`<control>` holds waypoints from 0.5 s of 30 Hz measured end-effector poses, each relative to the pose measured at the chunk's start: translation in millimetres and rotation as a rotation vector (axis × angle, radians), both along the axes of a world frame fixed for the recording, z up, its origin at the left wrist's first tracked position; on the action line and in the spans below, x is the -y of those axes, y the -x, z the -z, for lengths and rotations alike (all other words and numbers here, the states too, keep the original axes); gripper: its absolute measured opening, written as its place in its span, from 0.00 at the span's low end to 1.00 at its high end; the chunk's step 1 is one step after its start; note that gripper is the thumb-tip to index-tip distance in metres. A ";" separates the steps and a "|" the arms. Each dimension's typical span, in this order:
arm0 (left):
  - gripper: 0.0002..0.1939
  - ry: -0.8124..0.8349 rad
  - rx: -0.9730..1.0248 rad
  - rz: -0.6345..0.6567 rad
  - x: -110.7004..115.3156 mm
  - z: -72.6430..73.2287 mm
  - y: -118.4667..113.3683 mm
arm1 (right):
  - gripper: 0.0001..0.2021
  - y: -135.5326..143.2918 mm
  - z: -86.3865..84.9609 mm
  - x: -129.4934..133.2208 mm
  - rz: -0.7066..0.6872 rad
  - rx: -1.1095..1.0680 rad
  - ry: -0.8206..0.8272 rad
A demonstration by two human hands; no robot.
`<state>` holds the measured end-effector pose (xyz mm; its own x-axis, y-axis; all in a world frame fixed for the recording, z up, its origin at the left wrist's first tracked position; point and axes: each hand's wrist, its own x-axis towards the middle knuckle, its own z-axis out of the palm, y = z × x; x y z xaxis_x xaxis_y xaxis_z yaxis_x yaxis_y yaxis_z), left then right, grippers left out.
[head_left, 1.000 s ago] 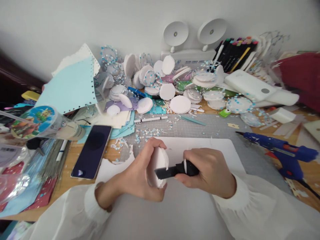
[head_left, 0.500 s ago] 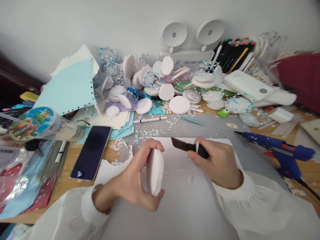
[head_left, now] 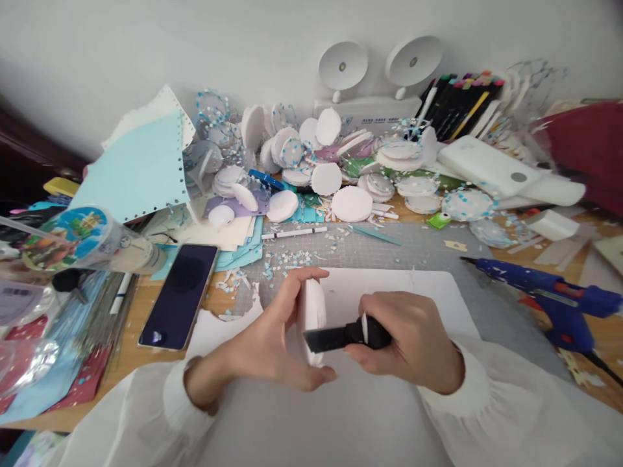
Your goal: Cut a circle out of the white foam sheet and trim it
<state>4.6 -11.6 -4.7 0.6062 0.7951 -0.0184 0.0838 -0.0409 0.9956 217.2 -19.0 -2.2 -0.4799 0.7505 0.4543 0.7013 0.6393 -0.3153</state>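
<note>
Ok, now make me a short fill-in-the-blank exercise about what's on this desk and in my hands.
1. The left hand holds a disc whose colour is ____.
2. The right hand grips a knife by its ____.
3. The glue gun on the right side of the desk is mostly ____ in colour.
4. A dark-screened ____ lies just to the right of the drink cup.

Missing words: white; handle; blue; phone.
</note>
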 end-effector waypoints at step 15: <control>0.44 -0.310 -0.174 -0.039 -5.4 -4.2 -1.7 | 0.29 5.2 -1.0 1.9 -0.026 0.003 -0.027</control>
<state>6.3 -6.2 -0.5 0.5843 0.8016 0.1270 0.2584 -0.3320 0.9072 212.0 -21.0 -1.2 -0.5007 0.7250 0.4730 0.6852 0.6658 -0.2952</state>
